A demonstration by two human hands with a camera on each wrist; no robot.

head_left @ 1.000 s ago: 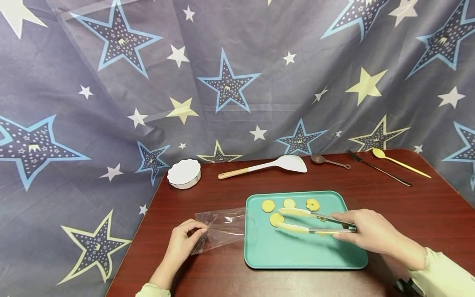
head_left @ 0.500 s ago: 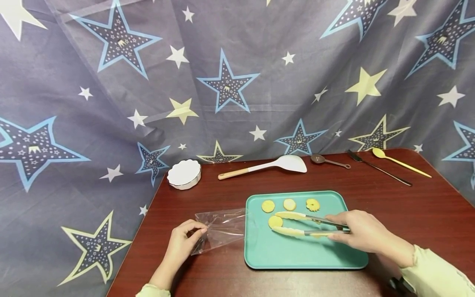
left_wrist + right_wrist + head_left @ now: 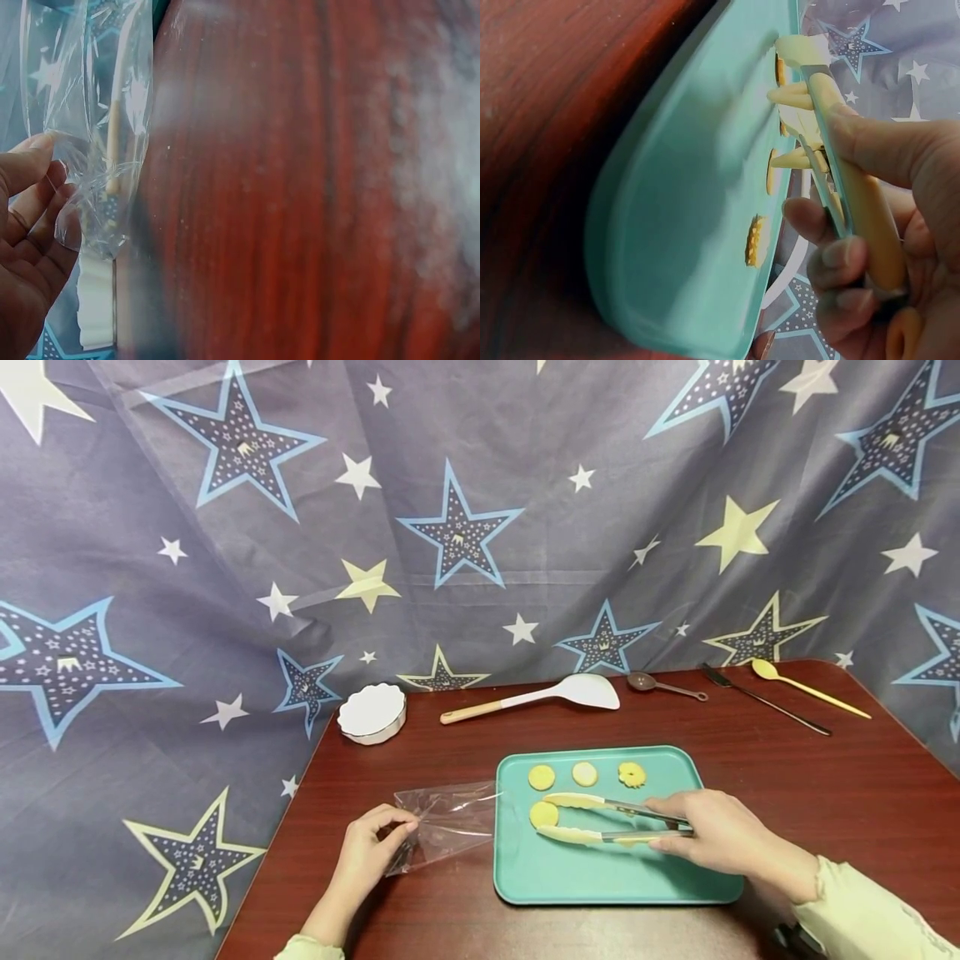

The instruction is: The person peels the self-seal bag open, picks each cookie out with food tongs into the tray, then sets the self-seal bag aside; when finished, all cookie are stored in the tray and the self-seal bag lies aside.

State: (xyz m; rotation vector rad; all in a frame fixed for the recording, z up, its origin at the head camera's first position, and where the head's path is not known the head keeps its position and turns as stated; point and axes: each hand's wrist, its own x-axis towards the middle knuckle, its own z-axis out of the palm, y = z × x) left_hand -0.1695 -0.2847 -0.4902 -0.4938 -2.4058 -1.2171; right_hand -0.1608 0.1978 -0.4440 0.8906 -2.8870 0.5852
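Observation:
My left hand (image 3: pixel 371 850) pinches one end of a clear plastic bag (image 3: pixel 450 814), whose other end reaches the left rim of the teal tray (image 3: pixel 615 877). In the left wrist view, thumb and fingers hold the crinkled film. My right hand (image 3: pixel 727 831) grips a pair of tongs (image 3: pixel 573 801) with pale yellow tips, low over the tray. Between the tips sits a round yellow cookie (image 3: pixel 543 815); whether it is lifted off the tray cannot be told. Behind it lie two round cookies (image 3: pixel 542 777) and a flower-shaped cookie (image 3: pixel 632 774) in a row.
Along the back of the brown table (image 3: pixel 450 752) lie a white spatula (image 3: pixel 588 691), a brown measuring spoon (image 3: pixel 643 682), a dark long-handled utensil (image 3: pixel 765 697) and a yellow spoon (image 3: pixel 813 691). White fluted dishes (image 3: pixel 372 714) stand at the back left. A star-patterned curtain (image 3: pixel 480 527) hangs behind.
My right hand has moved left with the tongs, and the cookie between the tips has moved left and slightly nearer me. The left hand and the bag have stayed in place.

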